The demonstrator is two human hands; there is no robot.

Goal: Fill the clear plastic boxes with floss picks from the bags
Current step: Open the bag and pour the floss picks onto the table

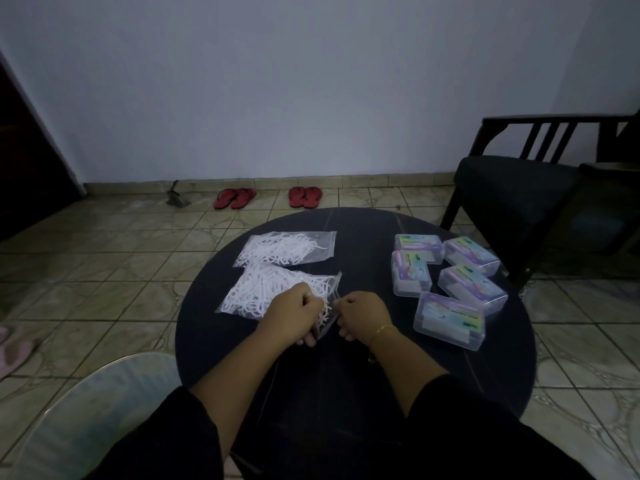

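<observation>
Round dark navy table [450,382]; white floss picks in clear plastic bags [287,249]; clear plastic boxes [450,322] with iridescent purple-green labels; red flip-flops [235,198]; beige patterned floor tiles [121,258].

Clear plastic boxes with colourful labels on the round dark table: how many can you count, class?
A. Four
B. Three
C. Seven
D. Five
D: five clear plastic boxes with colourful labels lie grouped on the right side of the round dark table, all with lids on, while both hands work at a clear bag of white floss picks to the left.
</observation>
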